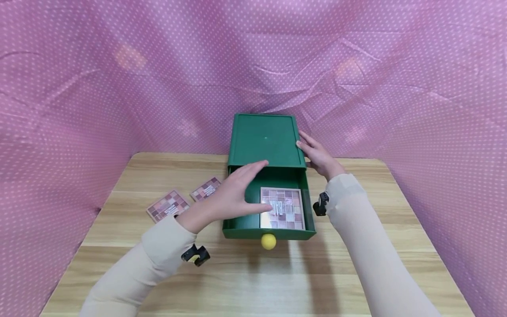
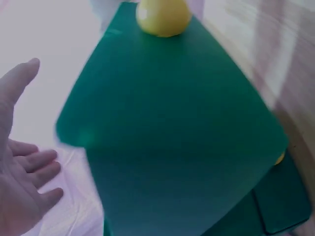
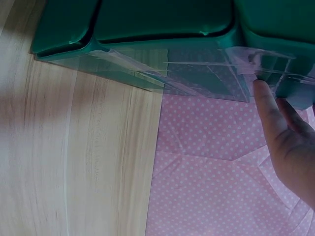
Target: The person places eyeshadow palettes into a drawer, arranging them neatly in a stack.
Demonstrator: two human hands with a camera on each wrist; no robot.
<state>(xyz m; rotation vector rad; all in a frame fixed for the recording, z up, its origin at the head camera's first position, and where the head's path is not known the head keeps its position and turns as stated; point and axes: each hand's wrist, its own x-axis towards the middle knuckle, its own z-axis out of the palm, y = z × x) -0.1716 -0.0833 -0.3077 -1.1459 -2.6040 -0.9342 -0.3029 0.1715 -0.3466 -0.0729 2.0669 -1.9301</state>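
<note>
A green drawer box [image 1: 266, 138] stands at the back of the table, its upper drawer [image 1: 237, 233] pulled out toward the front. A yellow ball knob [image 1: 268, 241] sits on the drawer front. Inside lies a flat square palette [image 1: 282, 209] with a checked pattern and lettering. Over the drawer's left side hovers my left hand [image 1: 227, 198], thumb and fingers spread apart, holding nothing; in the left wrist view it appears beside the drawer. My right hand [image 1: 318, 156] rests its extended fingers against the box's right side, fingertips [image 3: 262, 88] at the taped wall.
Two similar checked palettes, one larger-looking [image 1: 169, 206] and one partly behind the left hand [image 1: 206, 188], lie on the wooden table [image 1: 253, 281] left of the box. Pink dotted cloth [image 1: 198, 66] hangs behind and along both sides.
</note>
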